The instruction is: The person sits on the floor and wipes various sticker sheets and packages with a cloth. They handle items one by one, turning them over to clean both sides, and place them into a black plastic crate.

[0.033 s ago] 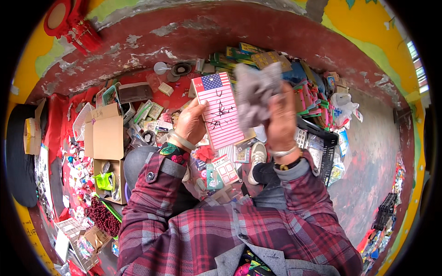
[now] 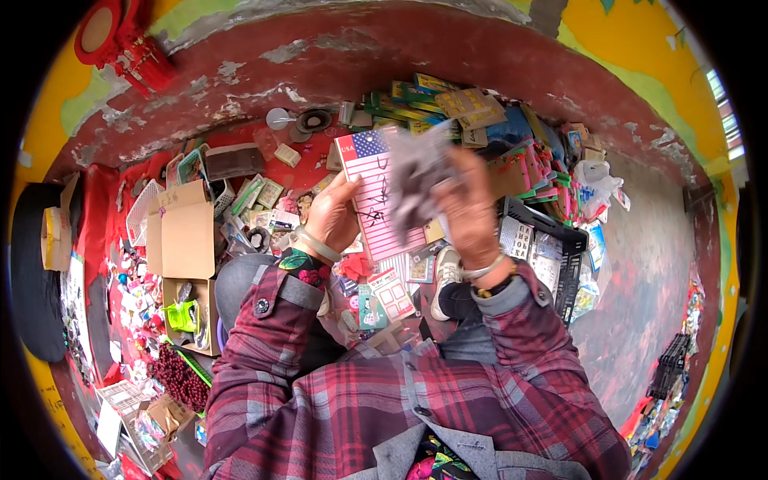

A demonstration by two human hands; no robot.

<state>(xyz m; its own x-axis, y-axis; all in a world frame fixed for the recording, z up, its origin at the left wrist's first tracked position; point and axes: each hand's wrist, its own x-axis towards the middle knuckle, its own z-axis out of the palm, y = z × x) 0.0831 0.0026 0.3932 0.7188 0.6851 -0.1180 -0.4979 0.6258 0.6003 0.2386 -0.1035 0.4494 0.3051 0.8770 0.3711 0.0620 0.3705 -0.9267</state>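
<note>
My left hand is closed on the left edge of a flat card with pink and white stripes, a blue starred corner and black handwriting. The card is tilted slightly. A crumpled grey cloth, smeared by motion, is gripped in my right hand. It covers the right part of the card's face; whether it presses on the card I cannot tell. Below the card, between my feet, lie a white sheet with red squares and a green card.
On my left an open cardboard box stands near white baskets and dark red beads. A black crate with packets is at my right. Colourful boxes are heaped by the peeling red wall.
My right hand and the cloth have moved left, from beside the card to over its right part. The left hand and the card are nearly still.
</note>
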